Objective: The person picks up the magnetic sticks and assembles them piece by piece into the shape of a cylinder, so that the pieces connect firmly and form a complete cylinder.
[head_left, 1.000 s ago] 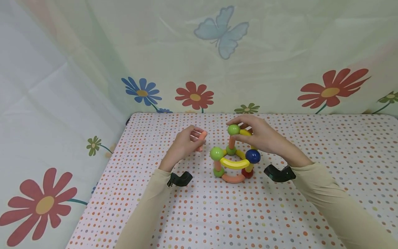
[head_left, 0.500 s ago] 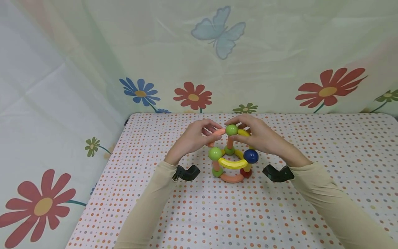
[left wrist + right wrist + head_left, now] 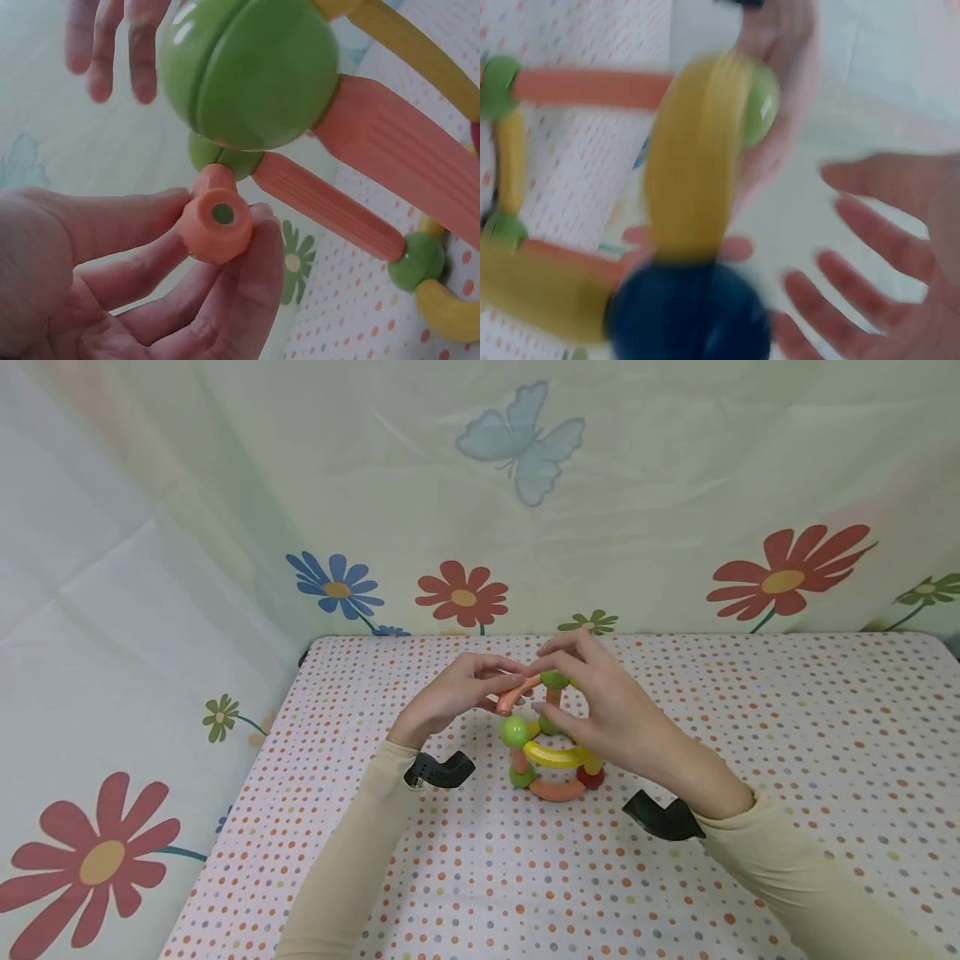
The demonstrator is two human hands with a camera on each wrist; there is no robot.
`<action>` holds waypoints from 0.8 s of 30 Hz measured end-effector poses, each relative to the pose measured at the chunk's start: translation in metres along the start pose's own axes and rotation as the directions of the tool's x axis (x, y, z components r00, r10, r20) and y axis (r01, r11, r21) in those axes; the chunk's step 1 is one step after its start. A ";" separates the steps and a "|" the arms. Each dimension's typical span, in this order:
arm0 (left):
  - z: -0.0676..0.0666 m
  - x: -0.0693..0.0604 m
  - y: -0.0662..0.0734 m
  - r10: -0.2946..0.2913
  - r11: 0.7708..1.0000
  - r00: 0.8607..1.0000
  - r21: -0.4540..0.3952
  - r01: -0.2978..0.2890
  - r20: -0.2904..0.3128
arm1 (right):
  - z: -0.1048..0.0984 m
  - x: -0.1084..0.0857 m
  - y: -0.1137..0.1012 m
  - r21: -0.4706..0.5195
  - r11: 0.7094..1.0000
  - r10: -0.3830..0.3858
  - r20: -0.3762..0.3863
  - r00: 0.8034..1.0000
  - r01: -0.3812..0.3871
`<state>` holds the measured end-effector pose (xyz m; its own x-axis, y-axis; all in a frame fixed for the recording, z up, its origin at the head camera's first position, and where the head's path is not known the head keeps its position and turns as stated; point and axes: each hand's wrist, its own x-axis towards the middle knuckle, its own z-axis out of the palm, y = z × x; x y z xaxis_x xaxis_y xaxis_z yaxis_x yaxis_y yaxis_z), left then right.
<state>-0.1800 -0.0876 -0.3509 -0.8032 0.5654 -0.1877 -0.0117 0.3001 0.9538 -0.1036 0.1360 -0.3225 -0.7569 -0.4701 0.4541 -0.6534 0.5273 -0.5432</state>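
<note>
A curved orange rod (image 3: 516, 697) is pinched between the thumb and fingers of my left hand (image 3: 459, 692). In the left wrist view a dark round spot (image 3: 222, 214) shows in its near end. Its far end meets the back green ball (image 3: 555, 679) of a ball-and-rod toy frame. The near end hangs apart from the front green ball (image 3: 515, 732). My right hand (image 3: 618, 710) hovers over the frame's right side, fingers spread and holding nothing in the right wrist view. There a blue ball (image 3: 690, 315) and a curved yellow rod (image 3: 694, 161) lie beside it; the head view hides that ball.
The frame's lower level has a red ball (image 3: 591, 777), a small green ball (image 3: 522, 776) and a curved orange rod (image 3: 557, 790). It stands on a dotted tablecloth (image 3: 487, 877). A flowered cloth backdrop (image 3: 645, 510) rises behind the table.
My left hand has brought the curved orange rod right to the back green ball. My right hand has let go of that ball and shifted toward me, its fingers now loose.
</note>
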 end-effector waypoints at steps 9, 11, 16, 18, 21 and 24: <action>0.000 0.005 0.003 -0.048 0.994 0.999 -0.097 0.050 0.022 | 0.022 -0.009 -0.009 0.070 0.996 -0.061 0.137 0.989 0.052; 0.001 0.006 0.004 -0.053 0.993 0.998 -0.107 0.056 0.031 | 0.024 -0.010 -0.008 0.082 0.995 -0.063 0.122 0.990 0.053; 0.002 0.005 0.004 -0.053 0.992 0.998 -0.110 0.057 0.038 | 0.025 -0.010 -0.007 0.097 0.994 -0.067 0.104 0.992 0.057; 0.002 0.004 0.003 -0.053 0.992 0.998 -0.113 0.057 0.039 | 0.025 -0.011 -0.007 0.110 0.993 -0.057 0.106 0.993 0.045; 0.002 0.003 0.001 -0.051 0.991 0.998 -0.121 0.056 0.039 | 0.021 -0.013 -0.007 0.137 0.990 -0.037 0.093 0.995 0.023; 0.003 0.000 -0.005 -0.022 0.995 1.000 -0.102 0.022 0.010 | 0.010 -0.018 -0.004 0.124 0.992 -0.003 0.062 0.998 -0.004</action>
<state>-0.1784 -0.0865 -0.3561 -0.7969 0.5662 -0.2105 -0.0905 0.2326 0.9683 -0.0871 0.1349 -0.3353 -0.7522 -0.5149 0.4112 -0.6430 0.4372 -0.6288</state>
